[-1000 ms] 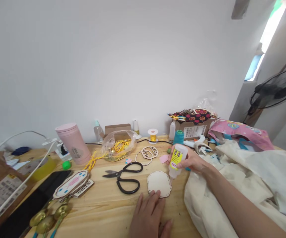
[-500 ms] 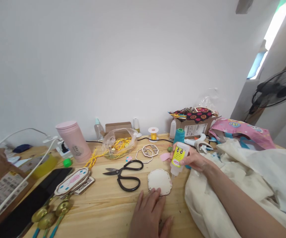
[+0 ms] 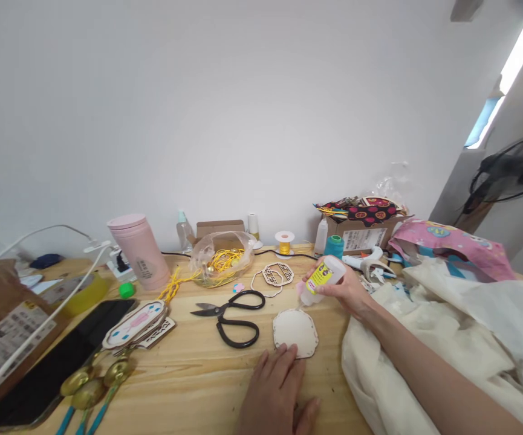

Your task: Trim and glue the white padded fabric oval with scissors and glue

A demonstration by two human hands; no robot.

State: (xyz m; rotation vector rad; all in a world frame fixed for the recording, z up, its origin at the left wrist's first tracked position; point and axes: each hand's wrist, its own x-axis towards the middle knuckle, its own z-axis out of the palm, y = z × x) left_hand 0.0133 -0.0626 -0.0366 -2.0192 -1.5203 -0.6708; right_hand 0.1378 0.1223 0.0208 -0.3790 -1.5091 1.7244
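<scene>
A white glue bottle [image 3: 323, 279] with a yellow label is gripped in my right hand [image 3: 346, 291], tilted nozzle down. Its tip is at the upper edge of a pale, scallop-edged wooden piece [image 3: 295, 332] lying flat on the table. My left hand [image 3: 276, 386] rests palm down, its outstretched fingertips on the lower edge of that piece. Left of it lie black-handled scissors [image 3: 231, 318], blades partly spread. Behind are a lattice-cut wooden piece [image 3: 278, 274] and a thin white wooden outline [image 3: 261, 284].
Cream cloth [image 3: 392, 338] is heaped under my right forearm. At the left are a pink tumbler [image 3: 139, 251], a black phone [image 3: 57, 368], brass bells [image 3: 87, 393] and stacked wooden tags [image 3: 136, 326]. A teal thread spool [image 3: 334, 246] and a cardboard box [image 3: 356, 235] stand behind.
The glue bottle has moved left and tilted further, its tip going from the piece's right edge to its top edge. My left hand stays on the piece. The view has shifted slightly.
</scene>
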